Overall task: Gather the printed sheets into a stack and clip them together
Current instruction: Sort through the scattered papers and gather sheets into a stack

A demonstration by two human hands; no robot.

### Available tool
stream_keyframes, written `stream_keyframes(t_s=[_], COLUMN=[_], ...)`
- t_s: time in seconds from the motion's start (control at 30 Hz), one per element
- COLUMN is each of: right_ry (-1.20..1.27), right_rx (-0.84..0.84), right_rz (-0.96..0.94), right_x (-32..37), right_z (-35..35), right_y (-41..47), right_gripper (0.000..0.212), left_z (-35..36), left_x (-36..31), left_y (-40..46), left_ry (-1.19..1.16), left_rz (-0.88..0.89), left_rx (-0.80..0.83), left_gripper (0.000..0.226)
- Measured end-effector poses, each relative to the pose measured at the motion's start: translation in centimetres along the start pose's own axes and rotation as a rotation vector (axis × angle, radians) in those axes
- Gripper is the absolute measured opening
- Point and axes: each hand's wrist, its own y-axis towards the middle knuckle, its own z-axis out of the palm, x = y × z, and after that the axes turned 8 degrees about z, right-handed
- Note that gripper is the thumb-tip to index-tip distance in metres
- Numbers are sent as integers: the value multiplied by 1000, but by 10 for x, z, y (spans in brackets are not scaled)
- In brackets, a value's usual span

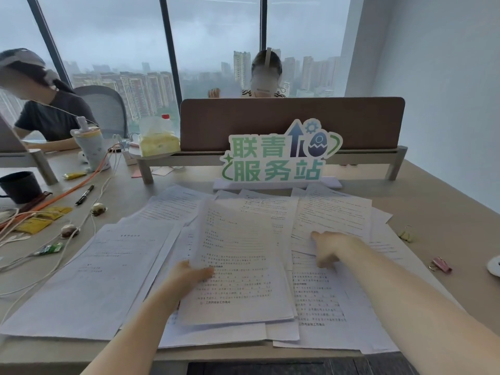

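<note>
The left hand (186, 277) pinches the left edge of a small bundle of sheets (238, 263), thumb on top and fingers hidden beneath, holding it raised at the far end, probably so more pages can be slid onto or under it. The right hand (331, 249) reaches over the right-hand pages with its forefinger stretched out onto a sheet (332, 215) and the other fingers loosely bent; it seems to be dragging or picking that page toward the bundle rather than gripping it. Around both hands the rest of the printed sheets (108, 266) lie fanned and overlapping across the surface (433, 201), not yet squared into one stack.

To the right, just beyond the paper's edge, lie a yellowish binder clip (405, 234) and a pink binder clip (441, 264), within reach of the right hand for the clipping step.

As for containers, a dark mug (20, 186) stands at far left, its contents not visible, and a clear bag (158, 139) holding something yellow sits on a shelf behind.
</note>
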Motion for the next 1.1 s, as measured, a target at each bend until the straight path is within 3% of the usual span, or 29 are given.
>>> stream_keyframes(t_s=[0.23,0.43,0.57,0.8,0.97,1.1], right_ry=[-77,-115,-59,-21,93,139], right_rx=[-148,-401,-485,-477,-374,-281], right_rz=[-8,-49,-17,-50,-87,-124], right_x=[-5,-27,-49,-97,-116,-122], right_z=[10,18,7,39,72,91], right_y=[11,23,7,-26,-65,-86], right_gripper=[75,27,42,67,76,75], left_z=[-1,-4,-5,-5,12,29], left_x=[2,2,4,0,-18,-21], left_y=[2,3,6,2,-14,-26], left_ry=[25,11,0,-26,-38,-33], left_rz=[-22,-43,-27,26,75,87], left_rx=[12,32,44,-9,4,20], left_gripper=[21,22,21,20,5,8])
